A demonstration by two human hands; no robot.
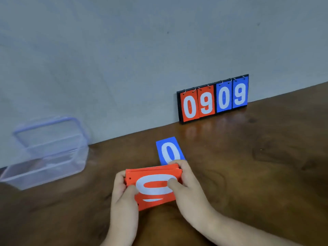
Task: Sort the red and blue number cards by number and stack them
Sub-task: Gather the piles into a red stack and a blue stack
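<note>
— Where were the cards when the shutter fell?

— A stack of red number cards [154, 188] was held over the wooden table [248, 166], long side across. Its top card showed a white numeral turned sideways; which numeral could not be told.

— And the hands?

— Both were clamped on it. The left hand [122, 190] gripped the stack's left end, thumb on the top card's face, fingers curled round the edge. The right hand [186, 185] gripped the right end, thumb pressed on the white numeral, fingers wrapped over the far edge.

— Any blue?

— One blue card [168, 150] marked 0 lay flat on the table just beyond the stack, its near end hidden behind the right hand's fingers.

— What else was in the frame?

— A black-backed flip scoreboard [213, 99] stood against the grey wall [124, 50] at the table's far edge, reading red 0, red 9, blue 0, blue 9. Well to the left, a clear plastic container [46, 167], blurred, sat by the wall with its lid [49, 132] propped across the top.
</note>
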